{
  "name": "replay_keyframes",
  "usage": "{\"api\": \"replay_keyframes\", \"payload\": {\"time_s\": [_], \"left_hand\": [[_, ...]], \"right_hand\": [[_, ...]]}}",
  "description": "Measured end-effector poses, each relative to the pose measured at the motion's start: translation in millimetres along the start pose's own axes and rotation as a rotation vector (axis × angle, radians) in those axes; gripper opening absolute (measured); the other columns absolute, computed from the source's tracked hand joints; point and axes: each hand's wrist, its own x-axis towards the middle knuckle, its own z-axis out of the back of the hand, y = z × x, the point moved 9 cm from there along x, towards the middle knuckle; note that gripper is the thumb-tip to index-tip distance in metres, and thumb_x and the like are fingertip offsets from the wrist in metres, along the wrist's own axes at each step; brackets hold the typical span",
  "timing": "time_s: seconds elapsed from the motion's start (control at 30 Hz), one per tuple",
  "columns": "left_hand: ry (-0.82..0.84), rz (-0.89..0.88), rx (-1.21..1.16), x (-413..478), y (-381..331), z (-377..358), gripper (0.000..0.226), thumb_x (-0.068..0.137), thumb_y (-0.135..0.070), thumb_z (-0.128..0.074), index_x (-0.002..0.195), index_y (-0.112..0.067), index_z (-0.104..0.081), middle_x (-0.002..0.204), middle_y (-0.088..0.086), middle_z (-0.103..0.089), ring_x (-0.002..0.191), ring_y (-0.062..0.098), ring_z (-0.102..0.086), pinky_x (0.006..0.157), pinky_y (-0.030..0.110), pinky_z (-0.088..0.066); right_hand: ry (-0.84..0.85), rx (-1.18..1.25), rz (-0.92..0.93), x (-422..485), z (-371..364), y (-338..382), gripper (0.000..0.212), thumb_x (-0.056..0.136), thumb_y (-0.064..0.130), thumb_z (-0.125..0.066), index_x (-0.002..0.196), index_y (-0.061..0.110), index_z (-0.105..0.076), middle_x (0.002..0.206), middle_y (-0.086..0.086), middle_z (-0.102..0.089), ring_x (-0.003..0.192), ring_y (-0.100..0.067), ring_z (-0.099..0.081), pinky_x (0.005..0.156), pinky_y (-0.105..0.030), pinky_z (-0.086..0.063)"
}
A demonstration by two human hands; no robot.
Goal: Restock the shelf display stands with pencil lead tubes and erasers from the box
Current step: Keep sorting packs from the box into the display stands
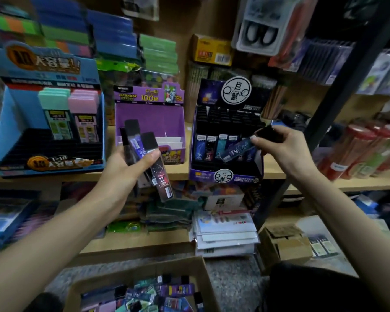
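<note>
Shelving of pale wood [180, 171] fills a cramped stationery shop, with a speckled grey floor [230, 278] below and a slanting black metal upright [338, 91] cutting across the right side. Three cardboard display stands sit in a row on the middle shelf: a blue stand [11, 136] holding mint and pink flat cases, a purple stand [149, 115] that is nearly bare inside, and a dark stand [225, 174] packed with rows of black-capped tubes. The left hand [126, 167] grips a fanned bunch of lead tubes [162, 179], flat clear plastic with black caps, thumb pressed across them, in front of the purple stand. The right hand [279, 145] pinches a single tube [236, 149] by its black cap, tilted over the front rows of the dark stand. An open cardboard box [203, 273] on the floor holds a jumble of more tubes and packets. A stack of white envelopes [225, 235] and a small brown carton [284, 242] lie on the lower shelf, and red cylinders [347, 149] crowd the right.
</note>
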Motion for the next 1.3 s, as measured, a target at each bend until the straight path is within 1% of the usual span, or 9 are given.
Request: {"api": "replay_keyframes", "payload": {"time_s": [0.13,0.3,0.47,0.67,0.83,0.93,1.07,1.2,1.3], "left_hand": [[-0.022,-0.024,0.033,5,6,-5,0.037,0.076,-0.023,-0.071,0.110,-0.014,-0.060,0.094,-0.003,-0.070,0.075,0.001,-0.068,0.054,0.011,-0.050],[-0.009,0.007,0.030,7,11,-15,0.033,0.076,-0.025,-0.071,0.106,-0.017,-0.062,0.096,-0.004,-0.070,0.082,0.004,-0.068,0.069,0.019,-0.051],[0.012,0.022,0.007,6,12,-25,0.040,0.069,-0.032,-0.072,0.105,-0.017,-0.061,0.098,-0.002,-0.070,0.087,0.008,-0.068,0.077,0.025,-0.049],[0.044,0.020,-0.042,2,9,-36,0.036,0.066,-0.032,-0.071,0.099,-0.022,-0.061,0.084,-0.012,-0.072,0.079,0.001,-0.068,0.060,0.009,-0.049],[0.062,0.023,-0.045,-1,7,-36,0.037,0.063,-0.037,-0.071,0.097,-0.025,-0.062,0.083,-0.016,-0.072,0.078,-0.001,-0.067,0.063,0.012,-0.049],[0.067,0.056,-0.074,-2,10,-35,0.040,0.064,-0.036,-0.072,0.100,-0.023,-0.063,0.087,-0.010,-0.073,0.082,0.004,-0.069,0.070,0.020,-0.049],[0.076,0.055,-0.120,-4,8,-40,0.045,0.062,-0.030,-0.074,0.101,-0.014,-0.063,0.085,-0.004,-0.075,0.077,0.008,-0.070,0.059,0.016,-0.052],[0.066,0.038,-0.089,-8,8,-41,0.052,0.059,-0.042,-0.073,0.101,-0.012,-0.064,0.086,0.000,-0.075,0.078,0.011,-0.071,0.060,0.019,-0.053],[0.041,0.040,-0.081,-9,10,-40,0.043,0.066,-0.044,-0.067,0.097,-0.014,-0.064,0.081,-0.002,-0.075,0.073,0.010,-0.071,0.057,0.018,-0.052]], "right_hand": [[0.064,-0.104,0.052,12,-12,6,0.014,0.082,0.020,-0.070,0.096,0.019,-0.067,0.090,0.008,-0.069,0.079,0.002,-0.065,0.065,-0.011,-0.050],[0.214,-0.247,0.116,16,-38,20,0.019,0.082,0.020,-0.070,0.096,0.006,-0.067,0.083,0.003,-0.067,0.074,-0.005,-0.062,0.064,-0.018,-0.051],[0.173,-0.340,0.050,20,-48,14,0.028,0.080,0.027,-0.073,0.084,0.000,-0.063,0.079,-0.018,-0.067,0.071,-0.026,-0.062,0.070,-0.044,-0.053],[0.085,-0.596,0.109,20,-60,22,0.038,0.082,0.033,-0.069,0.072,0.000,-0.056,0.078,-0.017,-0.067,0.078,-0.031,-0.061,0.065,-0.035,-0.045],[0.022,-0.792,0.136,9,-59,30,0.041,0.087,0.044,-0.060,0.079,0.004,-0.062,0.076,-0.014,-0.066,0.078,-0.031,-0.059,0.061,-0.033,-0.040],[0.062,-0.547,0.100,-16,-67,42,0.043,0.091,0.048,-0.051,0.070,0.011,-0.058,0.060,0.000,-0.056,0.058,-0.017,-0.052,0.051,-0.028,-0.033],[0.472,-0.040,-0.102,-69,-128,47,0.027,0.088,0.040,-0.059,0.090,0.014,-0.062,0.073,-0.005,-0.063,0.064,-0.013,-0.058,0.065,-0.037,-0.053],[0.471,0.303,-0.308,-83,-144,37,0.012,0.088,0.011,-0.063,0.093,0.002,-0.057,0.070,-0.006,-0.054,0.054,-0.007,-0.055,0.054,-0.022,-0.051],[0.505,0.458,-0.412,-89,-149,32,0.007,0.087,0.006,-0.063,0.090,0.002,-0.057,0.067,-0.006,-0.057,0.050,-0.005,-0.057,0.050,-0.017,-0.050]]}}
